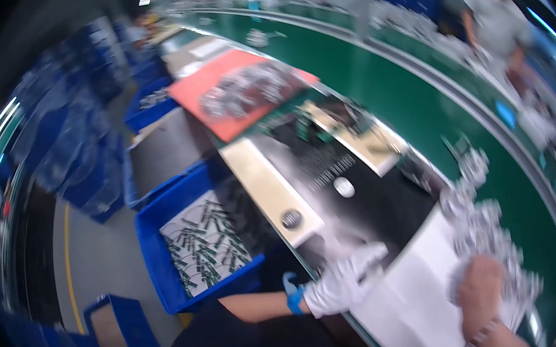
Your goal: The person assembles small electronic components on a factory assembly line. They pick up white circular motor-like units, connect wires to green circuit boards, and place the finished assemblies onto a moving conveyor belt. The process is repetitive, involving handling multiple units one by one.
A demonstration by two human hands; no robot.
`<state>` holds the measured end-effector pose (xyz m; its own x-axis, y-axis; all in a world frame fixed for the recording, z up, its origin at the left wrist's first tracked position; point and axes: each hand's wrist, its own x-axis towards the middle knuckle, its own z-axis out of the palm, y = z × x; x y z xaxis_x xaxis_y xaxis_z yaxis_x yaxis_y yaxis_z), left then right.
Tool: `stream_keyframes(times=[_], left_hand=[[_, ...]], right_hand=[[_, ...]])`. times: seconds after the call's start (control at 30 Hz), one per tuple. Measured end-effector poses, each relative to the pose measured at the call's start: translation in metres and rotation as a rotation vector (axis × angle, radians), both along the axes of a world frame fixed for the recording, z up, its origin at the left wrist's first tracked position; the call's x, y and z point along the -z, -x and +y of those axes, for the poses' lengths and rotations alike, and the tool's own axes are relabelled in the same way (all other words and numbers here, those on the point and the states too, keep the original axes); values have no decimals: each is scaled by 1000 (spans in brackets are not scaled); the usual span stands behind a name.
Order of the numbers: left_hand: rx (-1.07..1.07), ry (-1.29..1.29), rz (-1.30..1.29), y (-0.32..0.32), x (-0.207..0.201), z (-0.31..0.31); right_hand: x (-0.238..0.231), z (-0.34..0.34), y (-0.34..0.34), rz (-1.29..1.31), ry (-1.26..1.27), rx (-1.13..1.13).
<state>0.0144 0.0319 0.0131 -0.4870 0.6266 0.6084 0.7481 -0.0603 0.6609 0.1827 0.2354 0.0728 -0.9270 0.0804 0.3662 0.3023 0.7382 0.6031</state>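
Observation:
My left hand [344,282], in a white glove with a blue strap at the wrist, is over the near edge of a black work mat [389,209]. Its fingers point toward a white sheet [414,296]; blur hides whether they grip anything. On the right, my bare right hand [481,290], with a bracelet at the wrist, reaches to a heap of shiny, clear-looking small parts [489,226]. Its fingertips are smeared and partly lost against the heap. A round white disc [343,187] and a row of small dark pieces [332,172] lie on the mat.
A blue bin [148,248] of green circuit strips stands left of the bench. A pale board [267,182] carries a dark round piece [291,219]. Farther back is an orange-red sheet [228,131] with shiny parts. Across the green conveyor [325,43], a person [500,27] works.

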Motion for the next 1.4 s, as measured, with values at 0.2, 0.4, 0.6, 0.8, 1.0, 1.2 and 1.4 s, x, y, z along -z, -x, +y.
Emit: stream_keyframes(times=[0.2, 0.4, 0.6, 0.8, 1.0, 1.2, 1.4], left_hand=[[210, 95, -11, -29, -24, 6], [549, 264, -112, -53, -18, 26], [459, 192, 73, -67, -20, 23], [412, 227, 109, -55, -39, 12], [424, -2, -82, -20, -57, 25], [883, 232, 254, -21, -82, 52], [1006, 433, 282, -44, -71, 81]], right_hand=[[14, -107, 4, -674, -228, 206], [-38, -97, -37, -379, 427, -105], [-54, -10, -215, 879, 373, 469], [44, 21, -280, 306, 622, 877], [71, 19, -287, 187, 477, 912], [51, 19, -291, 384, 631, 775], [30, -3, -286, 790, 590, 728]])
